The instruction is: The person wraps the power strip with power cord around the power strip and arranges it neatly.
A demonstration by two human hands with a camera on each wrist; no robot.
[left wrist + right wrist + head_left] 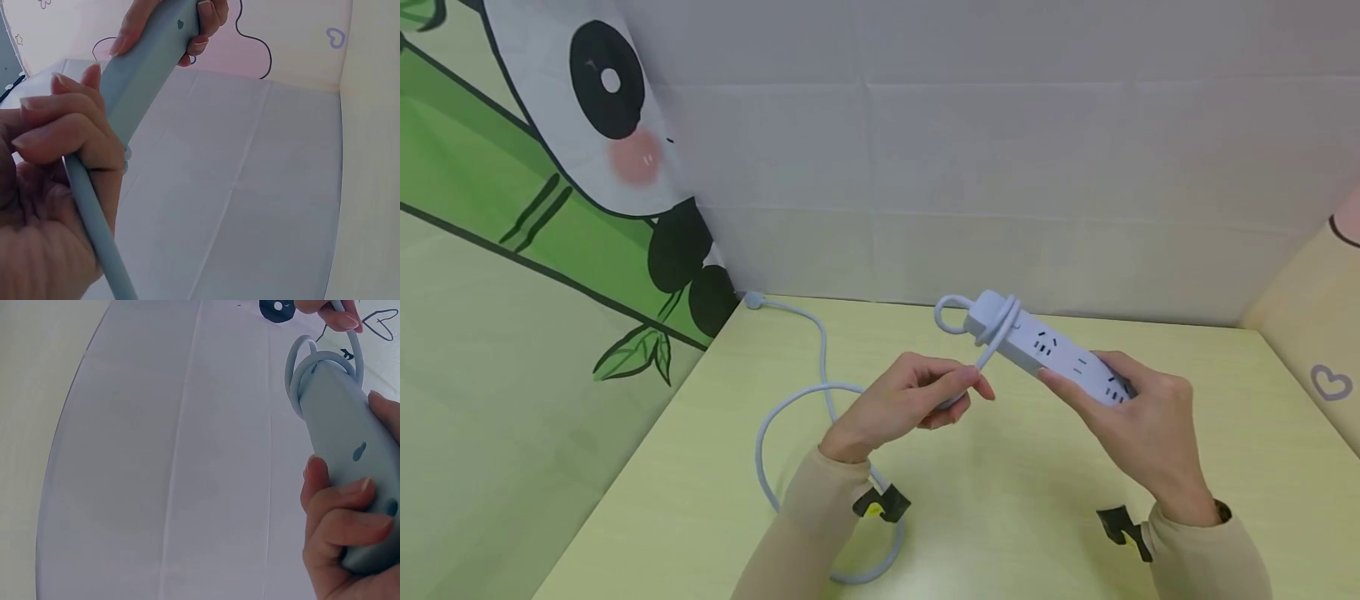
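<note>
A white power strip [1060, 354] is held up over the table, tilted with its socket face toward the head camera. My right hand [1150, 408] grips its lower right end, thumb along the near edge and fingers round the back, as the right wrist view shows. The white cord [1000, 321] loops out of the strip's upper left end and wraps round the body there. Close to that end, my left hand [917, 392] pinches the cord between thumb and fingers. From the left hand the cord runs down to the table, partly hidden behind the left forearm.
The rest of the cord lies in a loose loop on the pale yellow table [700, 467]. Its plug [754, 300] sits at the table's far left corner. A white sheet wall [1000, 150] rises behind, and a panda-printed cloth [550, 150] hangs at left.
</note>
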